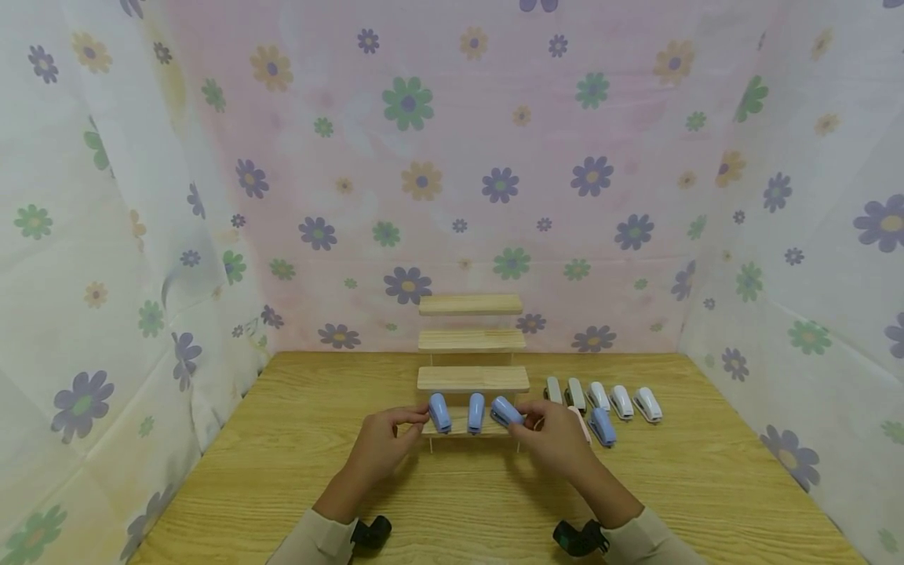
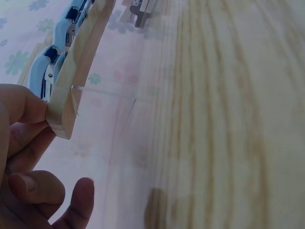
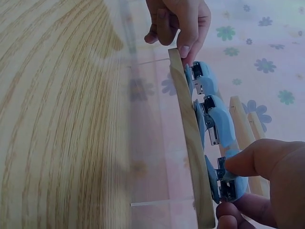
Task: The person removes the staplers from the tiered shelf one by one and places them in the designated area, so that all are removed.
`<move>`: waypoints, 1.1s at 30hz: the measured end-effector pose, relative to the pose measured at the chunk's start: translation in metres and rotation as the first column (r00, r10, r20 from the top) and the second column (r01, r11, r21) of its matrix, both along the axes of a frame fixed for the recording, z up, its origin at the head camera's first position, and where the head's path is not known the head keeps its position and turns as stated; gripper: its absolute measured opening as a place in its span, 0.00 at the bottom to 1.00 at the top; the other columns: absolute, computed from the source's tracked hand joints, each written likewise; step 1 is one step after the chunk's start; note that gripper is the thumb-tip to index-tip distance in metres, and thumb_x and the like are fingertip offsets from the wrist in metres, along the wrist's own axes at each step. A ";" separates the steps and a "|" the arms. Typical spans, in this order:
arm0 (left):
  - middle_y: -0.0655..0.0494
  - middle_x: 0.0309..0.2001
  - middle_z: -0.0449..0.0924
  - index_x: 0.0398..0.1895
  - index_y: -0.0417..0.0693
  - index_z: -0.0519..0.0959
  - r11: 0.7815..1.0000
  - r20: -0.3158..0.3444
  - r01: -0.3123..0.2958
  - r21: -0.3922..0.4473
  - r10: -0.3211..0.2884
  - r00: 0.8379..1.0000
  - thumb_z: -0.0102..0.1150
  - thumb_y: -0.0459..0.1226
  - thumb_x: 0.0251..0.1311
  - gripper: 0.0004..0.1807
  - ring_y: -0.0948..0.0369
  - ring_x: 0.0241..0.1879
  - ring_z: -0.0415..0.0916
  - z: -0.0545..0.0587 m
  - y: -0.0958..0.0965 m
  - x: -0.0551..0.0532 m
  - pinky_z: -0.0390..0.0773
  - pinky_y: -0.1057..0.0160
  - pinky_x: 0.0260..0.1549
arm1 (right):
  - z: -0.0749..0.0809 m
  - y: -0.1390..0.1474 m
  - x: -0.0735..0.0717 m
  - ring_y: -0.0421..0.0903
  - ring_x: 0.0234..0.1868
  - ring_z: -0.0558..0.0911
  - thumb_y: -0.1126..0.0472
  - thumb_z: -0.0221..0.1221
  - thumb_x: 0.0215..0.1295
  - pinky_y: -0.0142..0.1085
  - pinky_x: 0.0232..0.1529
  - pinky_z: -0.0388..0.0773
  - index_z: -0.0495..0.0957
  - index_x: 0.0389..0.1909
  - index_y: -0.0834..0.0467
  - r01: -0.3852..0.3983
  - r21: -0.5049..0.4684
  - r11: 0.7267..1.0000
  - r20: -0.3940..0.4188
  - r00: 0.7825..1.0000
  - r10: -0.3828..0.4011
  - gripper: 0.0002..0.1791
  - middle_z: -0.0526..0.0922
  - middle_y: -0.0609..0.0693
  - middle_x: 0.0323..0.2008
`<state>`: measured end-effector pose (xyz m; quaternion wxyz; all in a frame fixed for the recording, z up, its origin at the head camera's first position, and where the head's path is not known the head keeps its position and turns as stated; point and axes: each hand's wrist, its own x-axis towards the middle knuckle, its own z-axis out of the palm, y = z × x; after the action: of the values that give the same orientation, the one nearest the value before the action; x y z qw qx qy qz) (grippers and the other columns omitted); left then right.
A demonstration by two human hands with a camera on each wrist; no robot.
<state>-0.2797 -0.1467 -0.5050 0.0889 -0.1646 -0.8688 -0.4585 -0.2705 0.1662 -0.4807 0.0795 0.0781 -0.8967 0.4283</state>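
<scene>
A stepped wooden display stand (image 1: pixel 473 378) has three blue staplers on its lowest board. My left hand (image 1: pixel 384 447) grips the left end of that board (image 2: pixel 61 114), its fingertips beside the left blue stapler (image 1: pixel 439 413). Upright in the middle stands another blue stapler (image 1: pixel 476 413). My right hand (image 1: pixel 554 439) pinches the right blue stapler (image 1: pixel 505 410) between thumb and fingers. That stapler is tilted in the head view and rests at the board's right part in the right wrist view (image 3: pixel 233 183).
Right of the stand, a row of grey staplers (image 1: pixel 575 394) and white staplers (image 1: pixel 621 402) lies on the wooden table (image 1: pixel 282 486). In front of them are a blue stapler (image 1: pixel 603 427) and a pale pink one (image 1: pixel 581 424), partly hidden by my right hand. Flowered cloth (image 1: pixel 459 157) surrounds the table.
</scene>
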 end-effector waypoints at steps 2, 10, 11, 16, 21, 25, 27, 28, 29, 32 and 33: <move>0.58 0.60 0.85 0.50 0.49 0.90 1.000 0.002 0.003 -0.001 -0.003 1.000 0.62 0.37 0.72 0.10 0.71 0.11 0.46 0.000 0.000 0.000 0.56 0.73 0.11 | 0.000 0.000 -0.001 0.42 0.28 0.77 0.55 0.73 0.61 0.34 0.25 0.72 0.88 0.47 0.49 -0.001 0.010 1.000 -0.003 1.000 0.001 0.13 0.82 0.43 0.29; 0.57 0.61 0.85 0.51 0.48 0.89 1.000 0.008 0.007 0.002 -0.007 1.000 0.62 0.37 0.72 0.11 0.71 0.12 0.46 0.000 -0.001 0.001 0.56 0.73 0.11 | 0.000 0.001 -0.001 0.38 0.30 0.79 0.49 0.74 0.60 0.34 0.26 0.76 0.89 0.47 0.49 0.014 0.043 0.999 -0.026 1.000 -0.013 0.16 0.84 0.41 0.32; 0.57 0.61 0.85 0.51 0.48 0.89 1.000 0.010 0.006 0.001 -0.007 1.000 0.62 0.37 0.72 0.11 0.71 0.11 0.45 0.000 -0.001 0.001 0.56 0.73 0.11 | 0.000 0.001 -0.001 0.38 0.30 0.79 0.49 0.74 0.60 0.34 0.26 0.76 0.89 0.46 0.49 0.017 0.045 0.999 -0.026 1.000 -0.015 0.15 0.84 0.40 0.31; 0.57 0.60 0.85 0.50 0.49 0.90 1.000 0.010 0.003 -0.005 -0.003 1.000 0.62 0.37 0.72 0.11 0.72 0.10 0.45 0.000 -0.002 0.001 0.56 0.73 0.11 | 0.002 0.000 0.000 0.37 0.30 0.80 0.52 0.74 0.61 0.33 0.28 0.77 0.89 0.43 0.50 0.018 0.031 0.999 -0.031 0.999 -0.017 0.12 0.86 0.40 0.31; 0.57 0.60 0.85 0.50 0.48 0.90 1.000 0.004 0.003 -0.007 -0.003 1.000 0.62 0.37 0.72 0.11 0.72 0.11 0.45 0.000 -0.002 0.000 0.56 0.73 0.11 | 0.003 0.001 0.001 0.37 0.32 0.82 0.53 0.74 0.61 0.33 0.31 0.80 0.89 0.41 0.52 0.024 0.013 1.000 -0.048 0.999 -0.024 0.10 0.87 0.42 0.33; 0.58 0.60 0.85 0.51 0.48 0.89 1.000 -0.001 0.007 -0.005 -0.007 1.000 0.62 0.37 0.72 0.11 0.72 0.11 0.45 0.000 -0.002 0.000 0.56 0.73 0.11 | 0.004 0.002 0.002 0.37 0.32 0.82 0.52 0.74 0.61 0.34 0.32 0.80 0.89 0.40 0.51 0.036 0.012 0.999 -0.055 0.998 -0.035 0.11 0.87 0.42 0.33; 0.58 0.60 0.85 0.50 0.48 0.90 1.000 -0.003 0.007 -0.004 -0.007 1.000 0.62 0.37 0.72 0.11 0.72 0.11 0.45 0.000 -0.002 0.000 0.56 0.73 0.11 | 0.004 0.002 0.002 0.37 0.32 0.82 0.51 0.74 0.61 0.34 0.32 0.80 0.89 0.40 0.50 0.041 0.016 0.999 -0.054 0.998 -0.040 0.10 0.87 0.42 0.33; 0.58 0.60 0.85 0.50 0.48 0.90 1.000 -0.004 0.007 -0.005 -0.007 1.000 0.62 0.37 0.72 0.11 0.72 0.10 0.45 0.000 -0.002 0.000 0.56 0.74 0.11 | 0.004 0.002 0.001 0.37 0.32 0.82 0.51 0.74 0.61 0.34 0.32 0.80 0.89 0.40 0.50 0.042 0.016 0.999 -0.053 0.998 -0.041 0.10 0.87 0.42 0.33; 0.58 0.60 0.85 0.50 0.49 0.90 1.000 -0.005 0.006 -0.006 -0.006 1.000 0.62 0.37 0.72 0.11 0.72 0.10 0.45 0.000 -0.002 0.000 0.56 0.74 0.11 | 0.004 0.003 0.001 0.38 0.33 0.82 0.51 0.74 0.61 0.34 0.32 0.80 0.89 0.39 0.50 0.042 0.017 0.999 -0.053 0.998 -0.041 0.10 0.87 0.42 0.33; 0.59 0.59 0.85 0.50 0.49 0.90 1.000 -0.008 0.006 -0.006 -0.006 1.000 0.62 0.37 0.72 0.10 0.72 0.11 0.45 0.000 -0.001 -0.001 0.56 0.73 0.11 | 0.003 0.006 -0.001 0.38 0.33 0.82 0.51 0.74 0.61 0.34 0.33 0.80 0.88 0.39 0.49 0.047 0.023 0.999 -0.052 0.998 -0.046 0.09 0.87 0.42 0.34; 0.60 0.59 0.85 0.50 0.50 0.90 1.000 -0.009 0.006 -0.007 -0.006 1.000 0.62 0.37 0.72 0.10 0.71 0.11 0.45 0.000 -0.001 -0.001 0.56 0.73 0.11 | 0.003 0.007 -0.002 0.38 0.33 0.82 0.51 0.74 0.61 0.35 0.34 0.81 0.88 0.39 0.49 0.052 0.027 0.998 -0.056 0.997 -0.050 0.09 0.87 0.42 0.34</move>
<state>-0.2804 -0.1473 -0.5054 0.0909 -0.1695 -0.8695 -0.4549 -0.2722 0.1736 -0.4778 0.1140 0.0682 -0.9019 0.4109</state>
